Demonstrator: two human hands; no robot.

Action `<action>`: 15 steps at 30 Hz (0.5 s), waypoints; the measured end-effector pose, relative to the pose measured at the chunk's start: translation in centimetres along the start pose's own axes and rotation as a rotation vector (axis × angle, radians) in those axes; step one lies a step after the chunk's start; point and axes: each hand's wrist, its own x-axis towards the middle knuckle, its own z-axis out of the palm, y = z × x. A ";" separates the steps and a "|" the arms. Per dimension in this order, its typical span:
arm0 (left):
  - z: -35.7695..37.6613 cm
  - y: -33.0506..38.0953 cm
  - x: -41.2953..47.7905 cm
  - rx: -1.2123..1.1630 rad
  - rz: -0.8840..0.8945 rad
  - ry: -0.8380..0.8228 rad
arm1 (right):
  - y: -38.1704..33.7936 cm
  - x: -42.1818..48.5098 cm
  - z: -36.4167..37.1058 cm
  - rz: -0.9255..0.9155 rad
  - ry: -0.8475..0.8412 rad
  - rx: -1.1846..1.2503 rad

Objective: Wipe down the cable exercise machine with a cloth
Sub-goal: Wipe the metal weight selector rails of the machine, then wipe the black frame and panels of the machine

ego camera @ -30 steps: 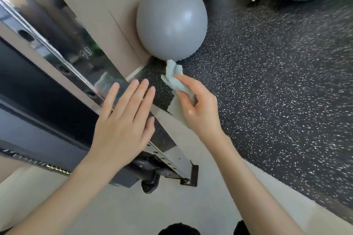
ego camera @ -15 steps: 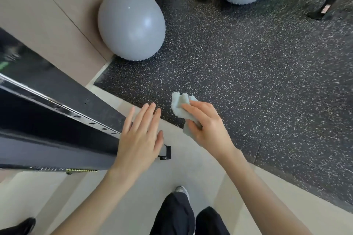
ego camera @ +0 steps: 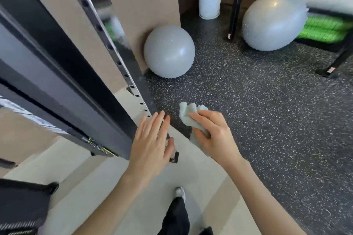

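Two hands low at foot of cable machine upright (ego camera: 76, 74). Left hand (ego camera: 150, 143) flat, fingers straight, empty, over upright's base; cannot tell if touching. Right hand (ego camera: 214, 135) just right of upright, fingers curled round bunched pale cloth (ego camera: 188, 114); cloth not touching upright. Grey ball (ego camera: 169, 51) beyond upright, on speckled floor.

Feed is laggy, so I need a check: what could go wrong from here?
The cloth is bunched in the right hand, off the machine over the floor, so a stroke may miss the perforated upright. The left hand hovers by the upright's foot bracket, whose edge could scrape its fingers.
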 end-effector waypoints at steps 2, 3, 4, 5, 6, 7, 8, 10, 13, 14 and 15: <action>-1.8 -1.2 -1.6 0.022 -0.070 0.035 | -2.1 0.7 0.8 -0.048 -0.013 0.036; -2.6 -1.8 -2.5 0.037 -0.105 0.055 | -3.2 1.2 1.4 -0.071 -0.026 0.055; -3.2 -2.5 -3.5 0.056 -0.139 0.075 | -4.1 1.5 2.1 -0.094 -0.046 0.075; -3.9 -3.3 -4.6 0.080 -0.178 0.085 | -5.1 1.9 2.9 -0.115 -0.068 0.099; -4.6 -4.1 -5.7 0.109 -0.224 0.087 | -6.2 2.3 3.9 -0.136 -0.088 0.131; -5.4 -4.9 -6.9 0.139 -0.272 0.092 | -7.4 2.6 4.9 -0.158 -0.103 0.163; -6.1 -5.7 -8.0 0.168 -0.323 0.104 | -8.6 2.9 6.0 -0.182 -0.116 0.196; -7.7 -7.1 -10.6 0.229 -0.424 0.133 | -11.3 3.4 8.2 -0.231 -0.158 0.257; -10.0 -9.1 -14.3 0.293 -0.556 0.191 | -15.7 3.7 11.3 -0.291 -0.253 0.368; -10.7 -9.8 -15.6 0.312 -0.595 0.209 | -17.1 3.7 12.3 -0.306 -0.286 0.415; -11.5 -10.5 -16.9 0.333 -0.636 0.218 | -18.5 3.6 13.4 -0.326 -0.313 0.462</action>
